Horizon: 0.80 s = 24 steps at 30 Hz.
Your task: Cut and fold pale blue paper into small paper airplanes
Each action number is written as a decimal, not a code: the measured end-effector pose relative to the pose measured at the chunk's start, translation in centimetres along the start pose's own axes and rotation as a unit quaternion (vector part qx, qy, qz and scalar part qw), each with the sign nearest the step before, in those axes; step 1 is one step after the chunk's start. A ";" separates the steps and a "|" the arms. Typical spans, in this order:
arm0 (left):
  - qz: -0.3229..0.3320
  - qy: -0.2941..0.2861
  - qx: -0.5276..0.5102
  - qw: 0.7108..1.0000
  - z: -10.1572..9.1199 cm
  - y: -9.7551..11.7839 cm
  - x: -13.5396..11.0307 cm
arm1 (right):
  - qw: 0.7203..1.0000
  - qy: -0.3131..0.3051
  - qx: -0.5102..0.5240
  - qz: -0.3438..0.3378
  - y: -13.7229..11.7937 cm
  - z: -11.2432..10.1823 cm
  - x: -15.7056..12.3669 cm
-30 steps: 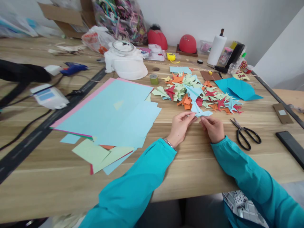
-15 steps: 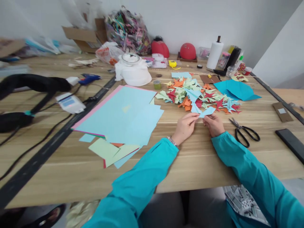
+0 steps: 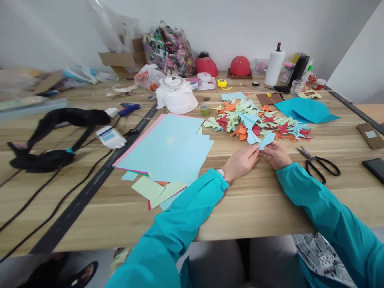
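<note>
My left hand [image 3: 242,162] and my right hand [image 3: 277,154] meet near the middle of the table. Between their fingertips is a folded light blue paper [image 3: 267,141], pinched low down, with a flap pointing up to the right. Whether the blue piece just left of it belongs to it, I cannot tell. Behind my hands spreads a pile of folded paper cranes [image 3: 240,114] in green, orange, red and blue. Black-handled scissors [image 3: 319,162] lie with blades partly apart, to the right of my right hand. Fingers hide the paper's lower edge.
Stacked coloured paper sheets [image 3: 168,148] lie on the left, with green offcuts [image 3: 151,190] in front. A black phone [image 3: 375,170] rests at the right edge. Farther back are teal paper [image 3: 306,110], a paper towel roll [image 3: 275,68] and a glue gun [image 3: 129,109]. Cables cross the table's left side.
The camera has turned slightly left, so the table's things appear farther right. Both hands keep their pinch on the blue paper, the fingertips closer together. Its right flap looks steeper.
</note>
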<state>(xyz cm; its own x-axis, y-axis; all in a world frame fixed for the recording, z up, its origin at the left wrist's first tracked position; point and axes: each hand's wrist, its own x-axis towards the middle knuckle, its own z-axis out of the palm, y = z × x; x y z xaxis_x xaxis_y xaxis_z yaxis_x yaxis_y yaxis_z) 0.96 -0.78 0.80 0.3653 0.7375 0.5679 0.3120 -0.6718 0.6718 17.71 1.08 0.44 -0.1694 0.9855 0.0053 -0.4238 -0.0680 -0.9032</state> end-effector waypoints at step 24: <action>0.207 0.043 0.264 0.941 0.2 -0.2 -0.7 | 0.982 0.013 -0.179 -0.058 0.3 -0.2 -0.2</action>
<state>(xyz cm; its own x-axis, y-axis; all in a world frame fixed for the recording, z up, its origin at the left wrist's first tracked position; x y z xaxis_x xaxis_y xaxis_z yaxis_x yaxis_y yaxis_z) 0.86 -1.22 0.18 0.4854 0.3931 0.7809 0.5594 -0.8261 0.0681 17.78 0.85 0.14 -0.1141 0.9872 0.1111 -0.0977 0.1001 -0.9902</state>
